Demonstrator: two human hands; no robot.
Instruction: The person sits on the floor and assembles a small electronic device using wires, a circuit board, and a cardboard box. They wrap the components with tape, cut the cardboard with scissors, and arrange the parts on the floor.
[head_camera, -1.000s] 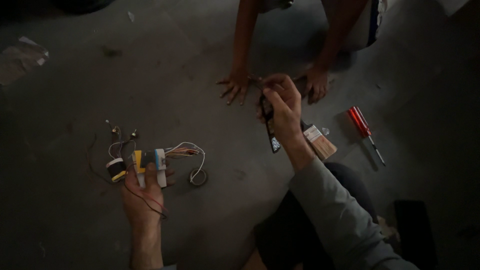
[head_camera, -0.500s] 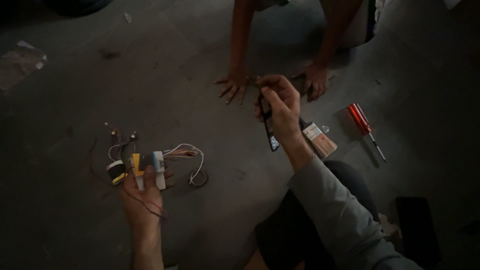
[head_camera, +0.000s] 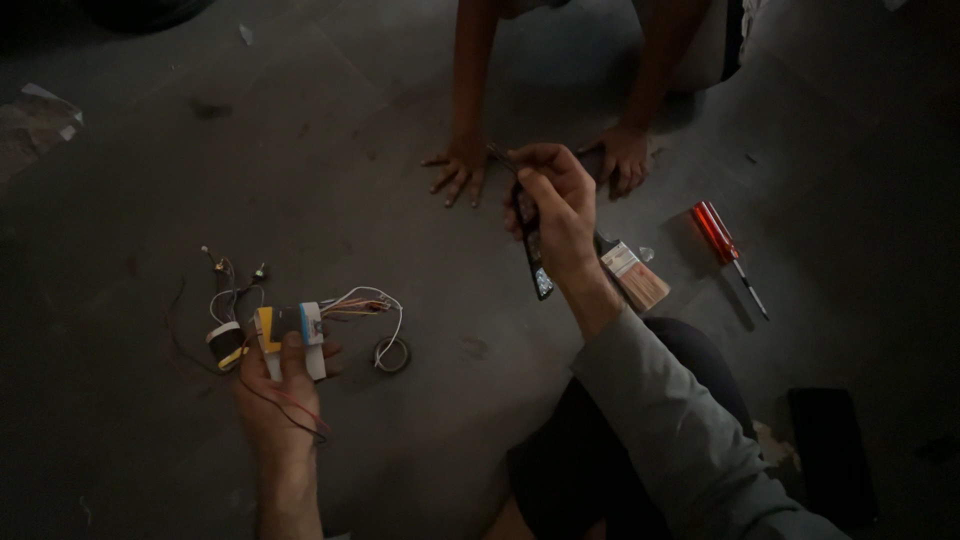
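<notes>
My left hand (head_camera: 275, 400) holds a small wired assembly (head_camera: 285, 330) of white, yellow and blue blocks low over the grey floor. Coloured wires (head_camera: 365, 303) trail from it, and thin red wires hang over my wrist. My right hand (head_camera: 555, 205) is raised at centre, fingers closed on a slim dark tool (head_camera: 530, 250) whose shiny tip points down. It hovers just in front of another person's two hands (head_camera: 455, 170) pressed flat on the floor.
A red-handled screwdriver (head_camera: 725, 245) lies to the right. A small wooden brush-like block (head_camera: 635, 275) sits beside my right wrist. A small ring (head_camera: 391, 353) rests near the wires. A dark flat object (head_camera: 830, 450) lies at lower right. Crumpled scrap (head_camera: 40, 115) at far left.
My left hand and the wired assembly drifted slightly down and right. My right hand stayed raised with the tool, shifting little.
</notes>
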